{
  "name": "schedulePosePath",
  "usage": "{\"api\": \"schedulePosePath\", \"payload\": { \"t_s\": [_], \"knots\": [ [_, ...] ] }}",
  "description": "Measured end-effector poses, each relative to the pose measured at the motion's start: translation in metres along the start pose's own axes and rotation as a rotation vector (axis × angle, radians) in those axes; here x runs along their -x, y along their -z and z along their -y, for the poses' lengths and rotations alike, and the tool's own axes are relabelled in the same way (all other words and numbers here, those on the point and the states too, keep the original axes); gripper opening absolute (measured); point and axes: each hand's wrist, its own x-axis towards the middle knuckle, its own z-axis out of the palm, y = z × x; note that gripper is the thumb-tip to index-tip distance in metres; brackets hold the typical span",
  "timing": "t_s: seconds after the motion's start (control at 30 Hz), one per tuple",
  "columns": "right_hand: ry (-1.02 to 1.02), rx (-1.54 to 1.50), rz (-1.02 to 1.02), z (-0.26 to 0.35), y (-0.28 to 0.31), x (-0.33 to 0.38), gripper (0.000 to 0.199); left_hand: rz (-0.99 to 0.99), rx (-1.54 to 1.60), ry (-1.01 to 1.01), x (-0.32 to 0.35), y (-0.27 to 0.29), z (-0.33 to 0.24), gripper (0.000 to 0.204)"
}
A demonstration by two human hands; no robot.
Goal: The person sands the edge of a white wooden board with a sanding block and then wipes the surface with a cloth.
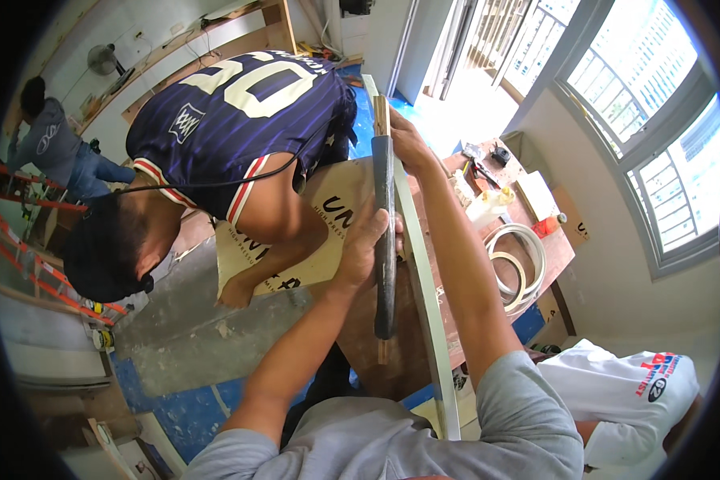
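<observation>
Okay, so the dark bar (384, 280) sits almost dead centre, running roughly 12 to 6 o'clock, with a bit of bare wood poking out both ends. The left hand (360, 250) has it around the middle, thumb on the near edge and fingers wrapped behind, so that's a proper clamp. The right hand (410, 148) is up at 1 o'clock by the far end, fingers curled round the back; honestly can't tell if they're clamped on the bar, the long pale strip (440, 360) just beside it, or both.

If you're holding stuff like this, I'd keep the hands well spaced like that so neither end tips, and keep the thumb flat so it doesn't roll. I'd also watch that pale strip, since its near end runs right down to the body at 5 o'clock.

Mind the company too: the co-worker in the striped jersey (240, 120) is bent over at 10 o'clock, one arm across the printed sheet (324, 260). White rolls (540, 260) are at 3 o'clock, safely out of the way.
</observation>
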Motion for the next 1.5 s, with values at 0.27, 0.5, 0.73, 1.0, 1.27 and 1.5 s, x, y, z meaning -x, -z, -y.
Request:
{"api": "schedulePosePath", "payload": {
  "t_s": [0.27,0.5,0.73,1.0,1.27,1.5],
  "knots": [
    [0.098,0.238,-0.225,-0.011,0.025,-0.070,0.038,-0.062,0.132,0.119,-0.006,-0.019,0.010,0.046],
    [-0.066,-0.263,-0.242,-0.030,0.034,-0.007,0.048,-0.047,0.154,0.114,-0.015,-0.003,0.011,0.056],
    [0.105,-0.225,0.035,0.004,0.006,0.164,0.060,-0.040,0.205,0.080,-0.015,-0.006,0.007,0.057],
    [0.265,-0.096,-0.012,-0.001,0.009,0.228,0.057,-0.016,0.105,0.088,-0.022,-0.010,0.007,0.071],
    [0.217,0.215,0.061,0.030,0.026,0.346,0.072,0.131,0.080,0.100,-0.032,-0.004,0.010,0.074],
    [0.007,0.381,0.195,0.059,0.019,0.410,0.095,0.160,-0.019,0.164,-0.030,-0.004,-0.004,0.071]
  ]
}}
